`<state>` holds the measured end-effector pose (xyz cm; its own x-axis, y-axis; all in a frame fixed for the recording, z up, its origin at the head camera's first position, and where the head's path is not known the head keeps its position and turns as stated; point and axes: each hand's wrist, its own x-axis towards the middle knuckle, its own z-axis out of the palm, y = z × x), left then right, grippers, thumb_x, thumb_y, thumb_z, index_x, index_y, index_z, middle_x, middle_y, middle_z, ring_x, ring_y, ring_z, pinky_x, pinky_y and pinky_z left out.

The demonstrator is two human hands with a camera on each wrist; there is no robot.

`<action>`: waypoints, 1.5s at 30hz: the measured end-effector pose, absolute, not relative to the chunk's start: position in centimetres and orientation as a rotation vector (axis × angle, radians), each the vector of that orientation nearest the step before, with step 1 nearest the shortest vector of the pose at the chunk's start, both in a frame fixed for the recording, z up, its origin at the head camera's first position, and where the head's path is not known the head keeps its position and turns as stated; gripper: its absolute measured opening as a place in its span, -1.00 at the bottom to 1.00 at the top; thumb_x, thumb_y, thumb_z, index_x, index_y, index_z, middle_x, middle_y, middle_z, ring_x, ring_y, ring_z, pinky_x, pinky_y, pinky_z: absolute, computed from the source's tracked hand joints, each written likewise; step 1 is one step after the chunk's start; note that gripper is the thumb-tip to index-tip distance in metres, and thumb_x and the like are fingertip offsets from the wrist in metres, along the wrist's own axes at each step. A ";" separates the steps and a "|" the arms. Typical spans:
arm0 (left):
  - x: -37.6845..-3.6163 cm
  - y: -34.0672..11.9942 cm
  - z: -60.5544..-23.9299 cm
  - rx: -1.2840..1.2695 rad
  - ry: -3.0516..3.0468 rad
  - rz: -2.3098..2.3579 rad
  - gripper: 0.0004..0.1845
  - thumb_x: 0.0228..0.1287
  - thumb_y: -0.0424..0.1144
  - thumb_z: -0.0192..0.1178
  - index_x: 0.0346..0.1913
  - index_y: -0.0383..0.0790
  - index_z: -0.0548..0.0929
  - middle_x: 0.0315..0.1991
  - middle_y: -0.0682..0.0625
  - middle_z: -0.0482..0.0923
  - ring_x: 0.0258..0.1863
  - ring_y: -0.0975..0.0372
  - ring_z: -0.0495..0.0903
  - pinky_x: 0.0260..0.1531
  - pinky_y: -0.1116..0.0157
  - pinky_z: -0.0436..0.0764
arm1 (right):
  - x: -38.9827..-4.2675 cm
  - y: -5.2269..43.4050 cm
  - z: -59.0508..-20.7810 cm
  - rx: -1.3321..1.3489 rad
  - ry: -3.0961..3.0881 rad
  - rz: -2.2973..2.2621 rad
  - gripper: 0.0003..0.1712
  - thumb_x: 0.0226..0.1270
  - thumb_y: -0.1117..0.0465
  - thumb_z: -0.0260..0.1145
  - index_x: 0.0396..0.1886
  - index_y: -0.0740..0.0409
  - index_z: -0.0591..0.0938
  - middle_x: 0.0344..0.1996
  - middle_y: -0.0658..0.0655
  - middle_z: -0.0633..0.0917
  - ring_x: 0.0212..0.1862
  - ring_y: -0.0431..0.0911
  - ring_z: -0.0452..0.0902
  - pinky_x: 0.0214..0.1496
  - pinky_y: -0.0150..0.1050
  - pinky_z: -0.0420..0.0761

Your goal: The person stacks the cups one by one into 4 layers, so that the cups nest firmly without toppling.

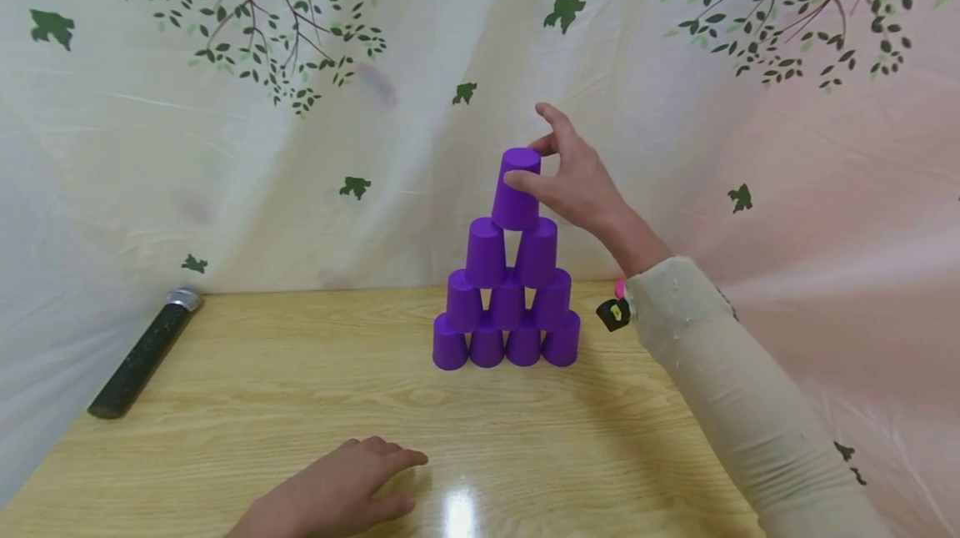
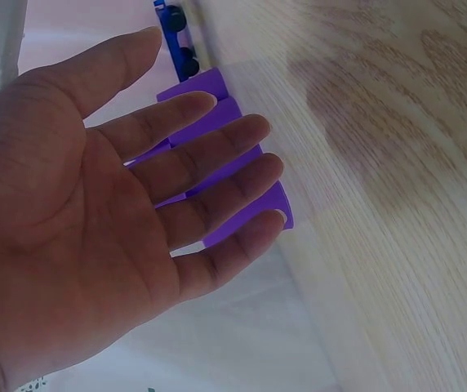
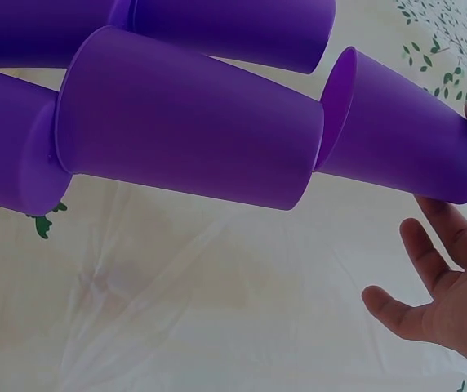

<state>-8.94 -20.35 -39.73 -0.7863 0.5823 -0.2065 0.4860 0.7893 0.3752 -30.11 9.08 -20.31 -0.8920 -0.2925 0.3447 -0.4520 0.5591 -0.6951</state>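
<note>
Atop the pyramid of purple cups [image 1: 506, 304], right hand [image 1: 573, 179] pinching the top cup [image 1: 516, 188]; left hand [image 1: 341, 492] spread flat on the surface [image 1: 247, 404].

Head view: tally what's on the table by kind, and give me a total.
Purple cups: 10, stacked 4-3-2-1; the right hand holds the top one.
Dark cylinder with a silver cap: 1.
Small black and pink item: 1.
Total: 12.
The left hand rests on the wooden table.
</note>
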 end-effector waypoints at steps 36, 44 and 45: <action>-9.1 -20.5 -40.2 0.749 2.622 0.454 -0.49 0.39 0.15 0.18 0.30 0.04 0.56 0.15 0.11 0.65 0.15 0.12 0.60 0.13 -0.02 0.58 | -30.7 8.8 -21.0 0.657 -2.619 1.249 0.07 0.29 -0.06 0.38 0.63 -0.22 -0.05 0.22 0.14 0.56 0.16 0.02 0.52 0.32 0.12 0.49; -9.1 -20.4 -40.2 0.742 2.638 0.438 -0.49 0.38 0.14 0.19 0.30 0.04 0.57 0.14 0.09 0.66 0.14 0.10 0.60 0.13 -0.03 0.58 | -30.8 8.9 -21.1 0.648 -2.626 1.247 0.07 0.29 -0.07 0.38 0.63 -0.23 -0.05 0.23 0.14 0.55 0.15 0.02 0.53 0.30 0.10 0.52; -9.1 -20.4 -40.2 0.744 2.639 0.437 -0.49 0.38 0.14 0.19 0.30 0.04 0.57 0.14 0.09 0.66 0.14 0.10 0.60 0.13 -0.03 0.58 | -30.8 8.9 -21.2 0.648 -2.627 1.247 0.07 0.30 -0.07 0.38 0.63 -0.23 -0.06 0.23 0.14 0.55 0.15 0.02 0.53 0.30 0.10 0.52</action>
<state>-9.06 -20.39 -40.22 -0.7952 0.5487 -0.2581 0.4361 0.8132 0.3853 -30.83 8.88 -21.17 -0.8929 -0.3132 0.3235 -0.4487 0.5578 -0.6982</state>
